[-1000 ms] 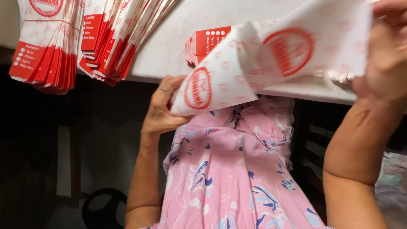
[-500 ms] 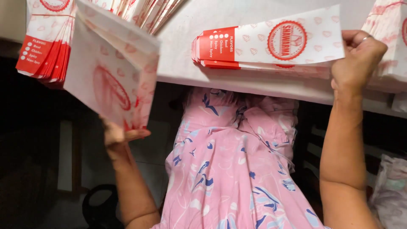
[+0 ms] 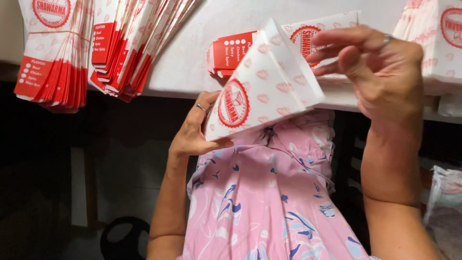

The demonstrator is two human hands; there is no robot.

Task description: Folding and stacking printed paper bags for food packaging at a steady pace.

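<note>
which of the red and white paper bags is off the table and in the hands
The folded white bag with the round red emblem, held between the left hand and right hand. The other bags lie stacked on the white table.

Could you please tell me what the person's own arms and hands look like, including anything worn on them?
Both forearms are bare, with no sleeves, gloves or watch in view. The left hand wears a thin band ring on one finger, and the right hand also shows a ring near the top of one finger. Nails are short and unpainted. Below the arms is a pink dress printed with blue and white flowers.
</note>
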